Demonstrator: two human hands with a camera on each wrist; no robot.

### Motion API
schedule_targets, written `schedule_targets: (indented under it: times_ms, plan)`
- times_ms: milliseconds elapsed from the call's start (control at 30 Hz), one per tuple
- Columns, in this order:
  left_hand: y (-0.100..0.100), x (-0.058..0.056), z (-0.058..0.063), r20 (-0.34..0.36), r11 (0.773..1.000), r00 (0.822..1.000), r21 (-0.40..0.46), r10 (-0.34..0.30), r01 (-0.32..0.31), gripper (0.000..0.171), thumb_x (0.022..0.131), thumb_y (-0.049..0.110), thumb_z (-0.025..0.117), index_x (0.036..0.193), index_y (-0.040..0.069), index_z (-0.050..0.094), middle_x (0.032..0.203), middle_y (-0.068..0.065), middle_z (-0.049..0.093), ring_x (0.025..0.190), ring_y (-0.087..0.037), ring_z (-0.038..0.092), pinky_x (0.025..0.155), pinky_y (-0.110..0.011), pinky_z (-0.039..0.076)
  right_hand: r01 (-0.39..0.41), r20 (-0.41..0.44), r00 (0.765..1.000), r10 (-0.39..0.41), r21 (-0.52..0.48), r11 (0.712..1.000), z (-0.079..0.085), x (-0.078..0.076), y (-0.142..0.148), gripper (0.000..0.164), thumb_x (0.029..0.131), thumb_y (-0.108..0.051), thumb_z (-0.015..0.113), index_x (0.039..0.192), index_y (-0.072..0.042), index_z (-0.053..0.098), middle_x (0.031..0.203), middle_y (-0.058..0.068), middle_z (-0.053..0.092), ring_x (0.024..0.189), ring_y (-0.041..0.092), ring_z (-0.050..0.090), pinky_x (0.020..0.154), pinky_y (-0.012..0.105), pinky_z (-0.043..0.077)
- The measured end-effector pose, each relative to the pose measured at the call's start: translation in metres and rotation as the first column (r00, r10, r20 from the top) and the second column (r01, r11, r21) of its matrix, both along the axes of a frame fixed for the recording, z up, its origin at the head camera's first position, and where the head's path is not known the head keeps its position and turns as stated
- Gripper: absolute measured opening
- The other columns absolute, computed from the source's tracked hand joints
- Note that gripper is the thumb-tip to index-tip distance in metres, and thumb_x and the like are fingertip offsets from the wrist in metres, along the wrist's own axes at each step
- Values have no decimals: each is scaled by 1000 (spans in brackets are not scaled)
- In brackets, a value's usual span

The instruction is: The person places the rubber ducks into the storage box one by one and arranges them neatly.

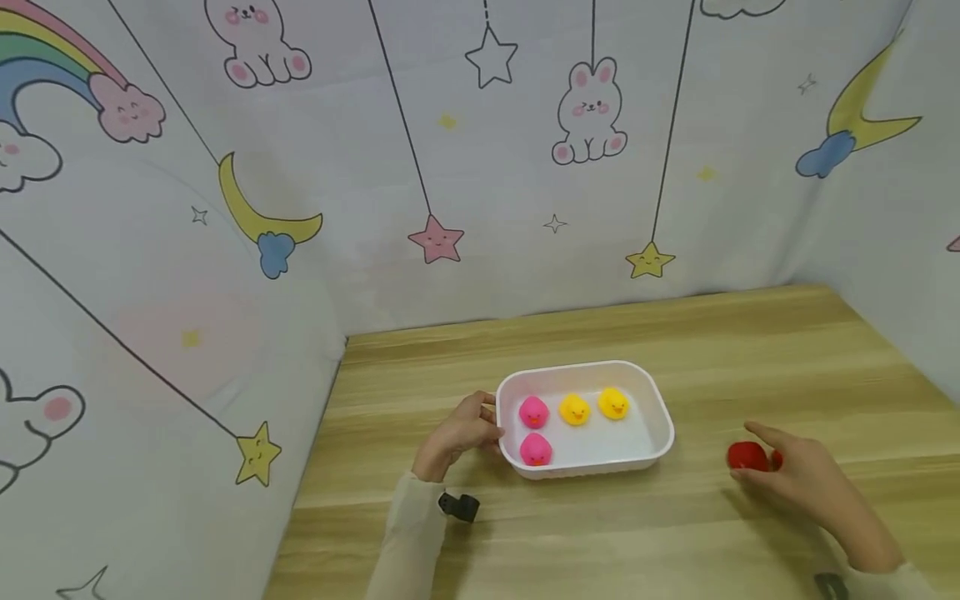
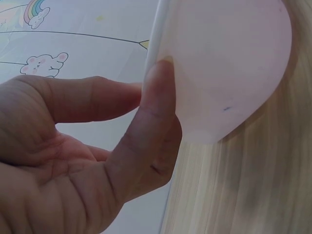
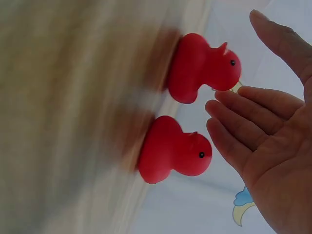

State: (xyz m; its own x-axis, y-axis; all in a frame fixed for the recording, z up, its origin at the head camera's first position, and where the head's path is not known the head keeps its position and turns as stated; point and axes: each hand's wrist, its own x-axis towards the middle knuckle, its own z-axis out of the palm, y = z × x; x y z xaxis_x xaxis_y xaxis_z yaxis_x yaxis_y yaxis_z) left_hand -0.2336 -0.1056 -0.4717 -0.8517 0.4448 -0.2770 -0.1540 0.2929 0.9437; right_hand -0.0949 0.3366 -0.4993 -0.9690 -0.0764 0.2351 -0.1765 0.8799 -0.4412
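A white tray (image 1: 663, 423) stands on the wooden table and holds two pink ducks (image 1: 533, 412) and two yellow ducks (image 1: 574, 408). My left hand (image 1: 468, 425) is at the tray's left end. In the left wrist view the left hand (image 2: 148, 83) pinches the tray (image 2: 229, 63) at its rim, thumb flat on the outer wall. Right of the tray, two red ducks (image 1: 747, 456) stand on the table; the wrist view shows one red duck (image 3: 195, 68) beside the other (image 3: 170, 151). My right hand (image 1: 780, 462) (image 3: 243, 105) is spread just beside them, fingers straight, holding nothing.
The wooden table (image 1: 750, 350) is closed in by cloth walls printed with rabbits, stars and moons at the back (image 1: 525, 167), the left and the right. Small black cameras (image 1: 459, 505) sit on both wrists.
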Motion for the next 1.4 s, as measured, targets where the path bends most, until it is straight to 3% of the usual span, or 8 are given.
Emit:
schedule_targets:
  times_ms: [100,167,433,733,900,1033,1200,1400]
  plan:
    - [-3,0,1,-3,1000,1000,3,0,0,54,86,-16,59,135,-18,37,98,-23,56,64,-19,60,67,-41,65,-7,-1,1000,7,38,999,1,-3,-1,64,75,-20,88,122,14,62,70,3,59,62,9,46,52,28,43]
    - [-3,0,1,-1,1000,1000,3,-4,4,54,86,-16,59,135,-18,37,98,-23,56,64,-19,60,68,-41,65,-9,19,1000,8,48,999,2,-4,-1,63,77,-22,87,122,15,62,76,6,63,65,13,51,55,32,48]
    - [-1,0,1,-6,1000,1000,-9,-5,5,54,86,-15,60,135,-17,39,95,-19,55,65,-19,59,68,-41,65,-22,31,999,19,111,994,1,-4,2,54,79,-23,85,113,14,67,73,-1,58,65,14,46,54,31,42]
    - [2,1,-1,3,1000,1000,-2,-12,12,53,86,-16,59,135,-18,38,96,-21,55,64,-19,59,68,-41,65,-34,9,999,33,122,992,-3,-8,8,51,76,-23,87,108,13,69,90,19,72,68,18,57,60,42,54]
    - [-4,1,-1,5,1000,1000,-10,-4,4,53,86,-15,60,135,-18,38,99,-24,56,65,-20,60,69,-42,65,-51,45,998,48,68,996,-2,-12,2,51,77,-19,86,110,15,67,95,26,71,75,30,68,66,49,58]
    - [-8,1,0,1,1000,1000,-17,14,-14,53,86,-16,59,135,-18,39,98,-23,56,65,-21,60,68,-42,65,-51,53,997,51,3,999,2,-17,-4,53,79,-20,85,113,16,66,100,29,71,89,45,69,77,59,58]
    - [-3,-4,2,-12,1000,1000,-4,0,0,54,86,-15,59,136,-17,38,99,-24,56,65,-21,60,69,-43,65,-37,-12,999,36,-43,998,17,-23,-4,55,79,-22,87,116,14,67,102,25,72,98,47,66,81,62,54]
    - [-3,0,1,-19,1000,1000,3,-13,13,50,86,-16,58,132,-19,38,94,-22,57,64,-20,61,69,-41,65,-53,-37,998,49,-117,992,32,-27,-12,60,79,-21,87,123,13,64,110,26,70,105,49,63,83,59,53]
